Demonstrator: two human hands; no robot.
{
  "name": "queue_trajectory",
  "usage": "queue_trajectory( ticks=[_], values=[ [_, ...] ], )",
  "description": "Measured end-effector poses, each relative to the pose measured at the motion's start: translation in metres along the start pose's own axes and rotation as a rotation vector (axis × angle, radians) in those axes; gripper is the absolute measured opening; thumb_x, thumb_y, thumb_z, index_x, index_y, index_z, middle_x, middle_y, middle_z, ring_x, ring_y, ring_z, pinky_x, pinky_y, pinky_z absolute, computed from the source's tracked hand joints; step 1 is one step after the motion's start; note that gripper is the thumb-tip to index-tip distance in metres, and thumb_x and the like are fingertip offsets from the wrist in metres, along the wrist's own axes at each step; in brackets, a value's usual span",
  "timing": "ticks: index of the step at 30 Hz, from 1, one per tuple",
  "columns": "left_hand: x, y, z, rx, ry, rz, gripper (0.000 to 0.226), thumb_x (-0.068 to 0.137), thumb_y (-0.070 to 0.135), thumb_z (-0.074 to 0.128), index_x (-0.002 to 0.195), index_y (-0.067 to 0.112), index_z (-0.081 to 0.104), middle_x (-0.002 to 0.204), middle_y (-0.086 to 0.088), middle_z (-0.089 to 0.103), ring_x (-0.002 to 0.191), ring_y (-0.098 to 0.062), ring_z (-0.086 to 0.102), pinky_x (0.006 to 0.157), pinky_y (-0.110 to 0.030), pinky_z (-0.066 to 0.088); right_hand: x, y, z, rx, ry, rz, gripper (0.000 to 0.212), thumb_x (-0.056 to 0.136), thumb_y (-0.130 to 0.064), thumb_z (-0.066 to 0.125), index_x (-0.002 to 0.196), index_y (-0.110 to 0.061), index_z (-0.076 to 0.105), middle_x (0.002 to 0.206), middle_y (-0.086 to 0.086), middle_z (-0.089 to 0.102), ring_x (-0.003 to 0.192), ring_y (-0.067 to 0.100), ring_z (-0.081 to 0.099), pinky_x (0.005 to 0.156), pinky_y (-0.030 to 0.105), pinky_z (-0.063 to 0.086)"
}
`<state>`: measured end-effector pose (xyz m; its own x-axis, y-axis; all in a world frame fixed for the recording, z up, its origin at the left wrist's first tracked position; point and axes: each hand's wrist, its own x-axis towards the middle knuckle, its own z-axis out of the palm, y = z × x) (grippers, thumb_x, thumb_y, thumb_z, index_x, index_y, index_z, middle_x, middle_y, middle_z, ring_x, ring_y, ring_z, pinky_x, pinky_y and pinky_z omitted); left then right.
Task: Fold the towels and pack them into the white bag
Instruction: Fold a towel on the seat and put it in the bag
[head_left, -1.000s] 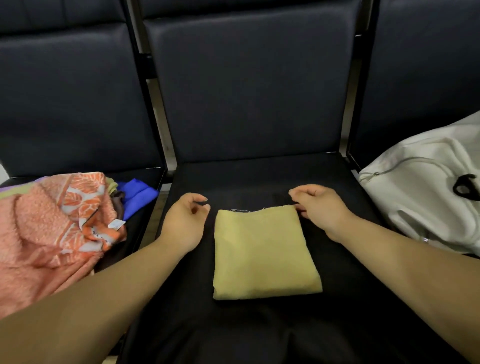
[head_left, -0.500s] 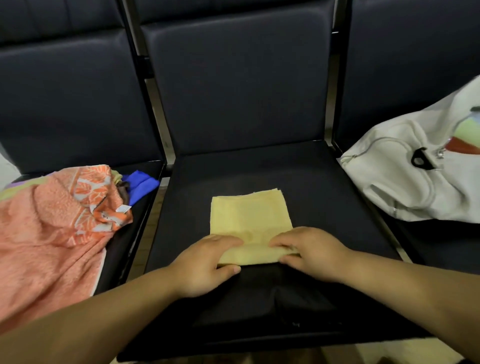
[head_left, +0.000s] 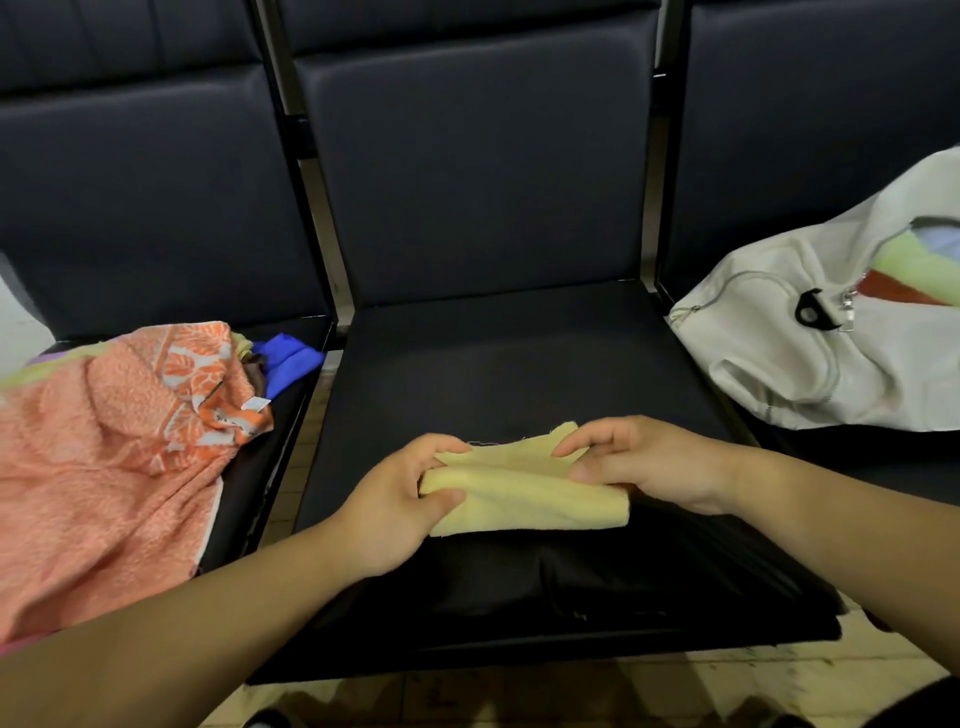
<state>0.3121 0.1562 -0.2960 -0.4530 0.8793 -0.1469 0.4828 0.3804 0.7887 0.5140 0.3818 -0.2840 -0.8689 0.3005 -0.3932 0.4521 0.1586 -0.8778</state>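
While pinching with curled fingers (head_left: 592, 441) of the left hand (head_left: 395, 504) and right hand (head_left: 654, 462), holding the folded yellow towel (head_left: 524, 499) by its two ends at the front of the black seat (head_left: 519, 364). Could flop open on the way to the white bag (head_left: 800, 364), well off right, if one pinch slips.
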Motion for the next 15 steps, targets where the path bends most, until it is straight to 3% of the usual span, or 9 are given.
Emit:
queue_trajectory(
  ticks=[2, 4, 7, 11, 15],
  values=[
    [0.005, -0.002, 0.0, -0.051, 0.019, -0.033, 0.039, 0.095, 0.019, 0.067, 0.116, 0.05, 0.055, 0.105, 0.008, 0.067, 0.099, -0.01, 0.066, 0.089, -0.03, 0.055, 0.0, -0.001, -0.001, -0.034, -0.034, 0.005, 0.043, 0.081, -0.022, 0.084, 0.117, -0.04, 0.069, 0.111, -0.014, 0.073, 0.107, 0.002, 0.066, 0.097, 0.022, 0.047],
    [0.01, -0.005, 0.001, -0.07, 0.036, -0.058, 0.037, 0.097, 0.018, 0.064, 0.115, 0.048, 0.054, 0.107, 0.008, 0.066, 0.101, -0.01, 0.065, 0.09, -0.03, 0.055, 0.003, 0.0, -0.001, -0.113, 0.003, -0.011, 0.052, 0.077, -0.018, 0.087, 0.119, -0.042, 0.066, 0.112, -0.016, 0.07, 0.105, 0.002, 0.066, 0.088, 0.019, 0.051],
    [0.018, -0.01, 0.001, -0.049, 0.034, -0.069, 0.034, 0.099, 0.02, 0.061, 0.121, 0.045, 0.052, 0.109, 0.009, 0.063, 0.103, -0.009, 0.063, 0.086, -0.024, 0.051, 0.012, 0.005, -0.002, -0.16, 0.08, -0.031, 0.047, 0.082, -0.016, 0.082, 0.119, -0.04, 0.065, 0.11, -0.014, 0.069, 0.102, 0.004, 0.067, 0.083, 0.021, 0.054],
    [0.025, -0.015, 0.002, 0.038, 0.069, -0.056, 0.025, 0.103, 0.025, 0.054, 0.122, 0.041, 0.05, 0.107, 0.012, 0.061, 0.099, -0.006, 0.06, 0.073, -0.012, 0.042, 0.025, 0.011, -0.001, -0.008, 0.1, -0.014, 0.036, 0.092, -0.016, 0.073, 0.12, -0.035, 0.063, 0.113, -0.004, 0.071, 0.104, 0.013, 0.069, 0.085, 0.037, 0.062],
    [0.034, -0.017, -0.001, 0.121, 0.071, -0.045, 0.023, 0.105, 0.03, 0.048, 0.123, 0.044, 0.042, 0.105, 0.011, 0.061, 0.095, -0.008, 0.061, 0.077, -0.024, 0.05, 0.039, 0.015, 0.005, -0.057, 0.172, -0.011, 0.028, 0.094, -0.02, 0.069, 0.113, -0.038, 0.061, 0.109, 0.001, 0.071, 0.099, 0.021, 0.07, 0.081, 0.049, 0.062]
  ],
)
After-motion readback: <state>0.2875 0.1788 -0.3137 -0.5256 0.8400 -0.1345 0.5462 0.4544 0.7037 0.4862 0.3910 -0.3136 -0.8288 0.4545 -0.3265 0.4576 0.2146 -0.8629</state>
